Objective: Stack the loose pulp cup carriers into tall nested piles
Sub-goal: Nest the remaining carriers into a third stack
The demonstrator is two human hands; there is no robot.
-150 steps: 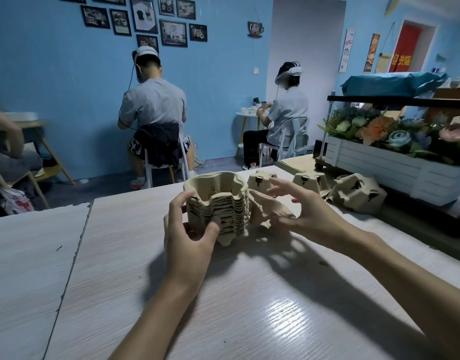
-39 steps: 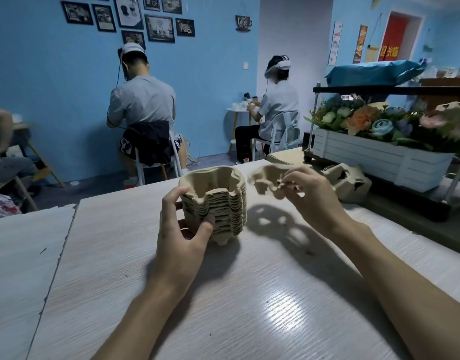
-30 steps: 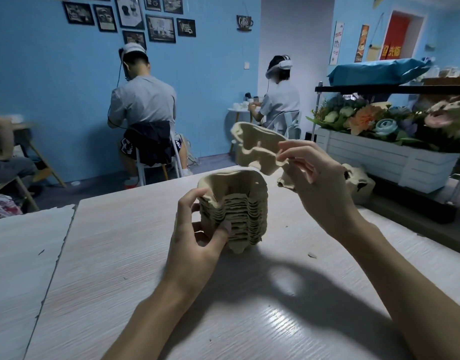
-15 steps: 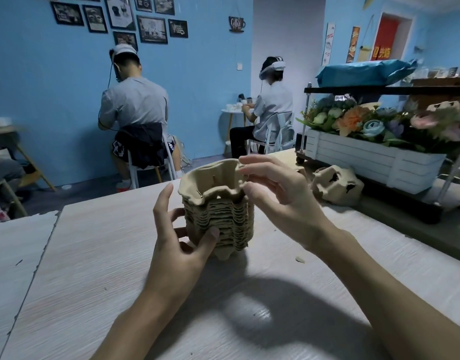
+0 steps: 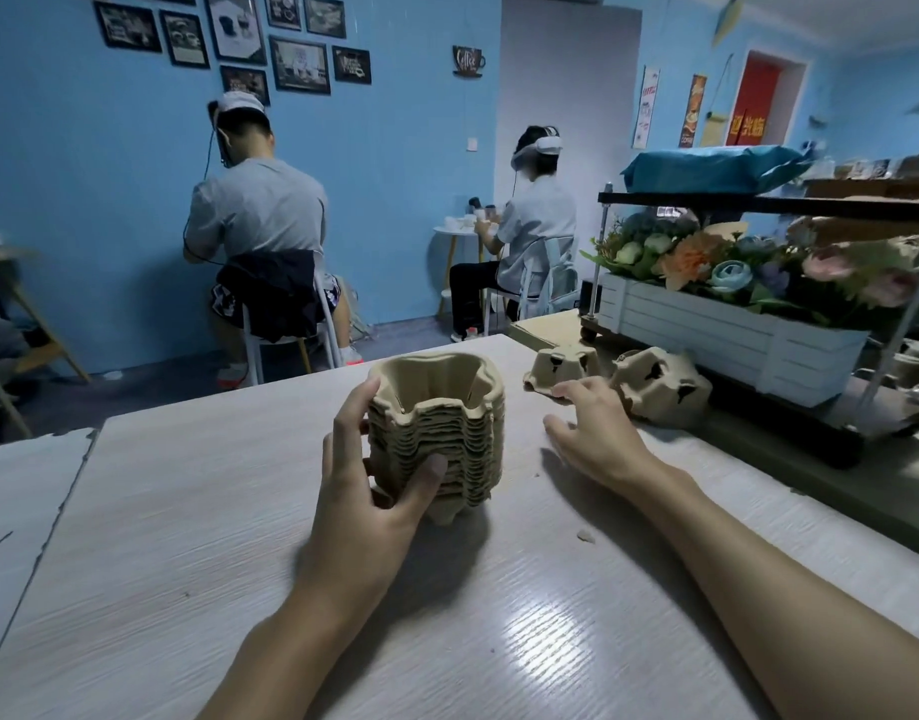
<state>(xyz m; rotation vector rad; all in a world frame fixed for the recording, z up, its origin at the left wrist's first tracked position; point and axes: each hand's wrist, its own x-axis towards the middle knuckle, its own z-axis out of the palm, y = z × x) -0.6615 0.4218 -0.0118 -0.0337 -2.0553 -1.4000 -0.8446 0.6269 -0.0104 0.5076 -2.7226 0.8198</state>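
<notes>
Nearest, left hand (image 5: 374, 491) gripping the stack (image 5: 436, 433) of nested carriers on the table (image 5: 239, 563), thumb across its near face, fingers round its left side. Hold that grip low and firm to prevent tipping or sliding. To the right of the stack, right hand (image 5: 597, 439) empty, fingers spread and relaxed, reaching toward the loose carrier (image 5: 564, 368) lying upside down just beyond and right of the stack; contact with its near edge impossible to judge. Pinch that carrier by its rim, turn it cups-up, match its corners to the top of the stack, then press down evenly until seated flush. Farther right of the stack, a small upside-down pile (image 5: 660, 384) waiting; probably best added piece by piece to avoid jamming.
</notes>
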